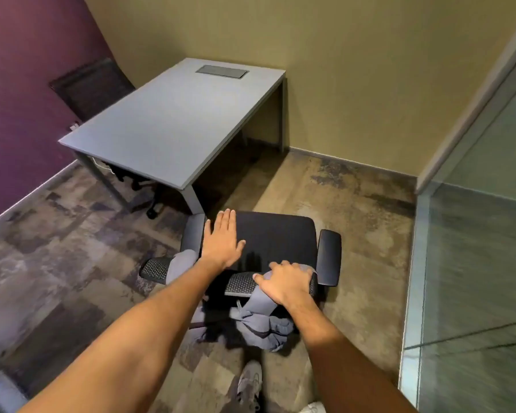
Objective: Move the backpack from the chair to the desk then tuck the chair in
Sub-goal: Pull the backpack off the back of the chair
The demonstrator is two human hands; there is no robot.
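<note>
We rest our left hand [221, 239] flat and open over the office chair [276, 236] seat while our right hand [285, 283] grips its mesh backrest over a draped grey garment [261, 323], ready to steer it toward the worktop [167, 123]; no backpack is visible.

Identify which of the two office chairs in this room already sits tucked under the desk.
The dark chair on the far side of the desk, by the purple wall. The near chair, under both hands, stands clear of the desk.
</note>
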